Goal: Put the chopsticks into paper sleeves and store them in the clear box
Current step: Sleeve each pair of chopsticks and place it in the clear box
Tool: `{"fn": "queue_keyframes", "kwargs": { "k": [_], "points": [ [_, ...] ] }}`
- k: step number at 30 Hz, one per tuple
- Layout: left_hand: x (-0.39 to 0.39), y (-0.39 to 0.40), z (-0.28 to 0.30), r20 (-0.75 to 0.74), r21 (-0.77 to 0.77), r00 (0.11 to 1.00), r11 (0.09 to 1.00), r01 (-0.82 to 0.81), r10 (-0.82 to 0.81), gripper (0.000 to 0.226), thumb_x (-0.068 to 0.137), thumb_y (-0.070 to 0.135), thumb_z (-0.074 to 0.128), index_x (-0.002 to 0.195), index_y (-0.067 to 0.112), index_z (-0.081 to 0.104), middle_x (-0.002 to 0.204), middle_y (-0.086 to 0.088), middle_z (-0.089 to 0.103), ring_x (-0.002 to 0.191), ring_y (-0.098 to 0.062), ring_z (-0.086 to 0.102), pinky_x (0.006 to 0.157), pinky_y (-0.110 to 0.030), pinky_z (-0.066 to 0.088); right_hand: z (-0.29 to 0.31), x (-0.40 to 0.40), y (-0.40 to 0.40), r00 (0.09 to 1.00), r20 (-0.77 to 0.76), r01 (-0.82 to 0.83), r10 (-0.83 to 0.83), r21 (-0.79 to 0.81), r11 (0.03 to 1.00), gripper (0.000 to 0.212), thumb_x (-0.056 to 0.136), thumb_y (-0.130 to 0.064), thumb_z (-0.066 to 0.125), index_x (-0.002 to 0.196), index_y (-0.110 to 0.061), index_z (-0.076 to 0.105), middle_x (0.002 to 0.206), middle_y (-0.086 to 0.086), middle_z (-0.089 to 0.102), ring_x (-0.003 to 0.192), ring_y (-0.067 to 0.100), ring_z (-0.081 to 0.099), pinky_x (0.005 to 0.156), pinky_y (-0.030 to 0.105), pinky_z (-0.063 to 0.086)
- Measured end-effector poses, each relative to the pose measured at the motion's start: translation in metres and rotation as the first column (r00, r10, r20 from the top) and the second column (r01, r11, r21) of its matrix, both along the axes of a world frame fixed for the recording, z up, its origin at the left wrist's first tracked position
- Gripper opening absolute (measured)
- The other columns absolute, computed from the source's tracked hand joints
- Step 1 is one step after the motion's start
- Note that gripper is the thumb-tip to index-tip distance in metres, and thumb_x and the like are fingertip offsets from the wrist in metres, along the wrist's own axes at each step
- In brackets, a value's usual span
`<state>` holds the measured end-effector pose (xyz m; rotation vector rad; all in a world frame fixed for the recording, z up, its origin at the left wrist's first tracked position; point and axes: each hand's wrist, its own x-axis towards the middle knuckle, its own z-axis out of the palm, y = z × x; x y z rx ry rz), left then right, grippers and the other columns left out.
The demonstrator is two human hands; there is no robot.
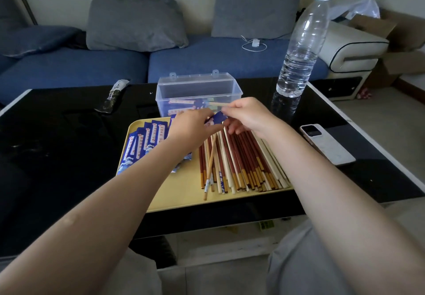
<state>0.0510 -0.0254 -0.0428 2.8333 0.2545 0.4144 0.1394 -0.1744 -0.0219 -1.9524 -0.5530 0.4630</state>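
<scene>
Pinched between both my hands: one blue paper sleeve (216, 119), held over the far edge of the tray. Left hand (192, 129) grips its near end with curled fingers; right hand (247, 116) pinches the far end. A pale stick tip (217, 104) shows at 11 o'clock from my right hand, over the box; whether it is going into this sleeve I cannot tell.

Item, finished stock: clear box (197, 89), at 12 o'clock from the grip, lid up, holding a few sleeved pairs (184, 107) flat on its floor. Mostly unfilled, as I judge it.

Item, stock to do: loose chopsticks (241, 161), at 6 o'clock from my right hand, a large heap lying lengthwise on the yellow tray (184, 193). Mixed lot: red-brown with tan ends, plain pale ones, a few patterned blue and white. Most of the work remains.

Item, spare sleeves (147, 143): at 8 o'clock from the grip, fanned on the tray's left half; blue, wave print, pale label strip. Thin paper, likely to crease if gripped hard.

Item, surroundings: black table (57, 145); water bottle (299, 48) at 2 o'clock; phone (326, 144) at 4 o'clock; dark wrapper (115, 95) at 10 o'clock.
</scene>
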Motion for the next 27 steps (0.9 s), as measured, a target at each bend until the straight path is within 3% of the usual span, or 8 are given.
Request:
{"fn": "queue_keyframes", "kwargs": {
  "k": [3,5,8,11,16,18,22,27],
  "points": [
    [0.002,0.006,-0.001,-0.110,-0.045,0.989,0.993,-0.105,0.100,0.040,0.094,0.055,0.054,0.094,0.018,0.067,0.086,-0.002,0.068,0.072,-0.018,0.063,0.065,-0.033,0.052,-0.007,-0.003,0.006,0.995,-0.068,0.075,-0.078,-0.043,0.996,0.023,0.106,-0.022,0.044,0.112,-0.008,0.061,0.077,0.010,0.072,0.053,0.018,0.064,0.046,0.024,0.048],
    [0.002,0.013,-0.002,-0.165,-0.124,0.973,0.976,-0.180,0.159,0.043,0.094,0.055,0.055,0.084,0.015,0.067,0.077,-0.004,0.069,0.065,-0.018,0.064,0.062,-0.032,0.052,-0.012,-0.004,0.009,0.999,0.017,-0.046,0.050,-0.205,0.978,0.021,0.105,-0.017,0.042,0.108,-0.009,0.062,0.073,0.007,0.069,0.049,0.016,0.060,0.044,0.023,0.043],
    [-0.001,0.021,-0.002,-0.208,-0.271,0.959,0.931,-0.245,0.192,0.047,0.095,0.052,0.057,0.079,0.009,0.070,0.071,-0.006,0.072,0.056,-0.015,0.060,0.058,-0.028,0.048,-0.014,-0.016,0.013,0.927,-0.002,-0.327,0.374,-0.489,0.809,0.017,0.102,-0.011,0.052,0.103,-0.017,0.068,0.078,0.004,0.068,0.050,0.012,0.057,0.044,0.020,0.040],
    [-0.004,0.023,-0.001,-0.272,-0.444,0.944,0.847,-0.293,0.184,0.048,0.094,0.050,0.059,0.081,0.006,0.072,0.069,-0.005,0.074,0.058,-0.016,0.064,0.068,-0.030,0.055,-0.019,-0.024,0.019,0.871,-0.025,-0.393,0.490,-0.634,0.666,0.028,0.095,-0.002,0.055,0.096,-0.027,0.068,0.082,0.003,0.067,0.051,0.011,0.055,0.043,0.019,0.040],
    [-0.009,0.023,0.003,-0.312,-0.689,0.940,0.648,-0.325,0.140,0.034,0.097,0.040,0.060,0.096,0.006,0.064,0.071,-0.008,0.070,0.051,-0.017,0.064,0.046,-0.023,0.050,-0.024,-0.029,0.024,0.833,0.107,-0.326,0.543,-0.698,0.638,0.026,0.091,-0.001,0.057,0.097,-0.023,0.069,0.100,-0.003,0.063,0.075,0.015,0.062,0.060,0.024,0.052],
    [-0.010,0.023,0.004,-0.309,-0.759,0.942,0.564,-0.325,0.127,0.029,0.097,0.038,0.060,0.096,0.009,0.062,0.074,-0.009,0.068,0.052,-0.018,0.064,0.052,-0.026,0.053,-0.026,-0.031,0.026,0.807,0.130,-0.318,0.577,-0.727,0.609,0.027,0.091,0.000,0.055,0.098,-0.022,0.068,0.103,-0.003,0.062,0.087,0.016,0.062,0.069,0.027,0.054],
    [-0.013,0.023,0.007,-0.322,-0.849,0.939,0.404,-0.341,0.116,0.026,0.097,0.035,0.060,0.101,0.009,0.064,0.073,-0.008,0.067,0.051,-0.016,0.063,0.058,-0.030,0.054,-0.028,-0.033,0.030,0.767,0.156,-0.298,0.623,-0.773,0.560,0.031,0.091,0.005,0.048,0.095,-0.023,0.062,0.096,-0.005,0.058,0.084,0.017,0.057,0.063,0.025,0.044],
    [-0.014,0.026,0.007,-0.305,-0.914,0.949,0.255,-0.315,0.079,0.028,0.100,0.033,0.056,0.103,0.005,0.063,0.071,-0.008,0.064,0.053,-0.017,0.063,0.051,-0.028,0.053,-0.034,-0.033,0.028,0.739,0.271,-0.257,0.617,-0.733,0.629,0.029,0.095,0.002,0.048,0.102,-0.024,0.059,0.095,-0.003,0.058,0.088,0.024,0.061,0.070,0.035,0.051]
  ]
}}
